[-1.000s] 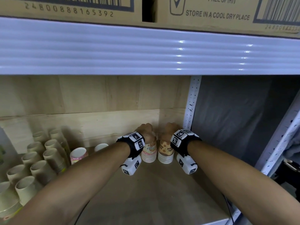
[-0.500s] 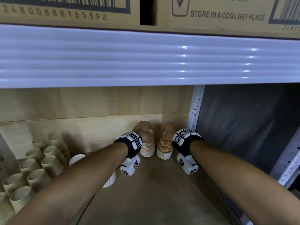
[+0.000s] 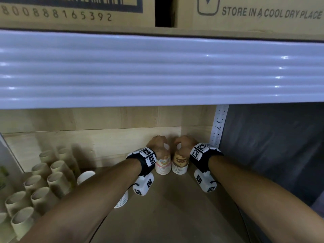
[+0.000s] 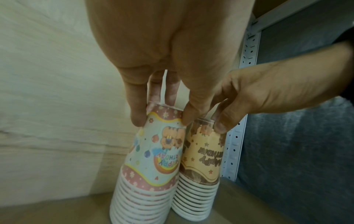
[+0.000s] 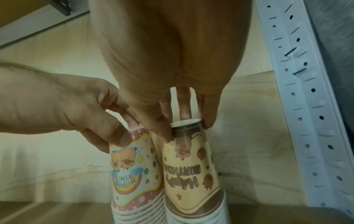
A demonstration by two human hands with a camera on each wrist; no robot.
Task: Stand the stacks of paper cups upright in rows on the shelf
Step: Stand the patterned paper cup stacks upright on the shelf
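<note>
Two stacks of upside-down birthday paper cups stand side by side on the shelf board [image 3: 175, 213], deep in its back right corner. The pink-and-blue stack [image 3: 163, 164] [image 4: 151, 169] [image 5: 134, 177] is on the left; my left hand [image 3: 157, 144] [image 4: 161, 119] pinches its top from above with fingertips and thumb. The brown-and-yellow stack [image 3: 180, 163] [image 4: 201, 160] [image 5: 191, 166] touches it on the right; my right hand [image 3: 182, 143] [image 5: 187, 130] grips its top the same way. Both stacks rest upright on the board.
Several plain beige cup stacks [image 3: 42, 183] stand in rows at the left. A white cup stack [image 3: 121, 199] sits partly behind my left forearm. The white perforated upright [image 3: 219, 125] is just right of the stacks. The shelf beam [image 3: 157, 71] hangs low overhead, cardboard boxes [image 3: 245, 13] above.
Both hands have pushed the two stacks farther back toward the rear corner, and my head has moved in closer and lower under the beam.
</note>
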